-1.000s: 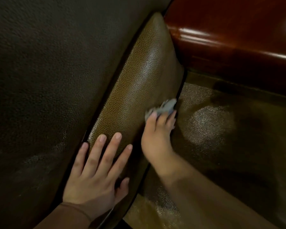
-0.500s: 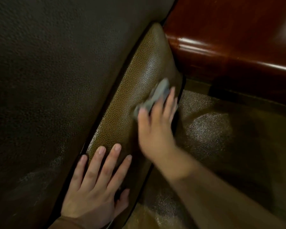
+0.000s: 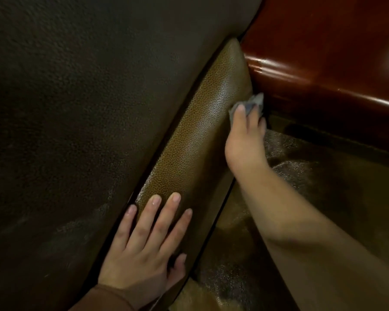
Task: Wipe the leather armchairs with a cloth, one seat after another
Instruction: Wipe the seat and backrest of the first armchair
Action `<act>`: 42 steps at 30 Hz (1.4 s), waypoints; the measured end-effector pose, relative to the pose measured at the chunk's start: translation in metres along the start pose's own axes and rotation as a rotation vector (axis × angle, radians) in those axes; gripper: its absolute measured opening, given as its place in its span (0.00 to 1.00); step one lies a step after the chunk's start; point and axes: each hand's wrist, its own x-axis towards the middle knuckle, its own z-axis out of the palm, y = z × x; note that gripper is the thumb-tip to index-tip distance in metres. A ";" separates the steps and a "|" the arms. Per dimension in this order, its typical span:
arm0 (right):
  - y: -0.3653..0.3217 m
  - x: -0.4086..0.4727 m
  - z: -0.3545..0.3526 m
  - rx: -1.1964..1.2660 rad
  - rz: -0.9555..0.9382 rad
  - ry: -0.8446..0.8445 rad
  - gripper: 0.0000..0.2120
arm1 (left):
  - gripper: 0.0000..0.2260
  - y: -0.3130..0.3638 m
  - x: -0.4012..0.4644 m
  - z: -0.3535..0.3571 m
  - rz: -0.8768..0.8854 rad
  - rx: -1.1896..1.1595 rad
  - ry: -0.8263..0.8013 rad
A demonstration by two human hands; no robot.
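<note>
The right hand [image 3: 245, 140] pinches a crumpled grey cloth [image 3: 249, 105] against the pebbled brown leather cushion [image 3: 200, 135], toward one o'clock. The left hand [image 3: 148, 245] lies flat, fingers spread, at six o'clock.

Glossy red-brown wood armrest [image 3: 323, 70] blocks top right w/ olive pebbled leather cushion edge [image 3: 200, 135] opposite; dark leather seat [image 3: 335, 198] btwn lies open.

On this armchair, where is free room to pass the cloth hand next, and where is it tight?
Free: the tan leather panel between the left hand and the right hand, and the seat right of the forearm. Tight: the corner where the cloth meets the wooden armrest.
</note>
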 end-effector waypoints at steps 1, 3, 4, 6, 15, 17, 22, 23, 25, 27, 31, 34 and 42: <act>-0.009 0.004 -0.001 -0.017 -0.071 0.004 0.39 | 0.38 0.000 0.000 0.000 0.000 0.000 -0.002; -0.015 0.010 0.000 -0.007 -0.194 0.051 0.40 | 0.39 0.000 0.002 -0.001 0.001 0.004 0.005; -0.011 0.011 0.000 -0.008 -0.234 0.087 0.42 | 0.39 0.000 0.002 -0.001 0.002 0.006 0.007; 0.008 0.010 -0.002 -0.032 -0.264 0.108 0.43 | 0.38 0.001 0.002 -0.001 -0.005 0.002 0.014; 0.070 -0.056 0.006 0.002 -0.110 -0.136 0.37 | 0.38 0.001 0.002 -0.001 -0.020 0.028 0.009; 0.092 -0.097 0.014 -0.056 -0.161 -0.187 0.37 | 0.38 0.001 0.003 -0.002 -0.018 0.024 0.011; 0.132 -0.146 0.028 -0.149 -0.161 -0.340 0.47 | 0.37 0.003 0.003 -0.002 -0.027 0.020 0.031; 0.128 -0.137 0.028 -0.159 -0.218 -0.316 0.45 | 0.36 0.003 0.003 -0.001 -0.026 0.022 0.037; 0.115 -0.119 0.026 -0.143 -0.186 -0.234 0.42 | 0.36 0.003 0.004 0.000 -0.024 0.027 0.036; 0.105 -0.113 0.030 -0.066 -0.067 -0.204 0.41 | 0.35 0.003 0.004 0.001 -0.025 0.033 0.041; 0.126 -0.167 0.041 -0.002 -0.059 -0.226 0.42 | 0.34 0.004 0.006 0.001 -0.034 0.027 0.052; 0.147 -0.212 0.034 -0.168 -0.054 -0.403 0.48 | 0.34 0.004 0.006 0.001 -0.034 0.036 0.054; 0.113 -0.133 0.037 -0.105 -0.073 -0.177 0.39 | 0.33 0.004 0.007 0.001 -0.038 0.010 0.051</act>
